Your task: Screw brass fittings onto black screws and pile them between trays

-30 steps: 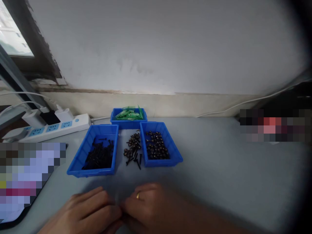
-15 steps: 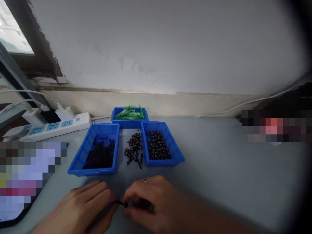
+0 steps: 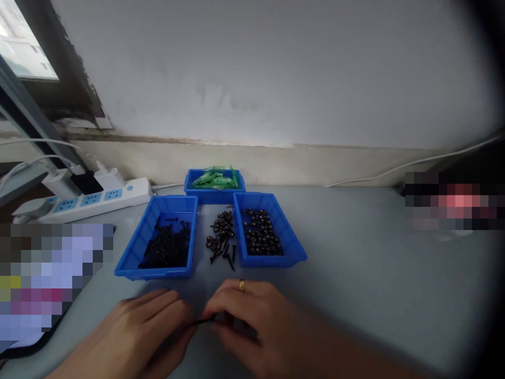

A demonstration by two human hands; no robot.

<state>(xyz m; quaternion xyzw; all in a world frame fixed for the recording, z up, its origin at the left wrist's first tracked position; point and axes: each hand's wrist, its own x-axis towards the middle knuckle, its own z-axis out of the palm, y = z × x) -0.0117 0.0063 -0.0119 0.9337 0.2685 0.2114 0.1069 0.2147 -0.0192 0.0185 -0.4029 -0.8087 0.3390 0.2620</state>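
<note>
A thin black screw (image 3: 204, 320) spans the gap between my two hands, low in the middle of the view. My left hand (image 3: 152, 326) is closed, pinching one end of it. At the other end, the thumb and forefinger of my right hand (image 3: 250, 316), which wears a gold ring, close on the screw; whether a small part sits there is hidden. Beyond my hands, loose black screws (image 3: 168, 247) fill part of the left blue bin (image 3: 132, 258). Small dark round metal pieces (image 3: 262, 234) lie in the right blue bin (image 3: 292, 242). Between the bins is a pile of dark screws (image 3: 221, 237), some with bright ends.
A third blue bin (image 3: 215, 197) holding green plastic pieces (image 3: 215, 179) stands near the wall. At left, a white power strip (image 3: 102, 197) carries plugs and cables, with a blurred-out flat device (image 3: 59, 284) in front. A white cable (image 3: 410, 162) runs along the right.
The view has shifted slightly, moving the bins right and up in the picture. My right fingers have moved along or around the screw's end, and the screw's tilt has changed.
</note>
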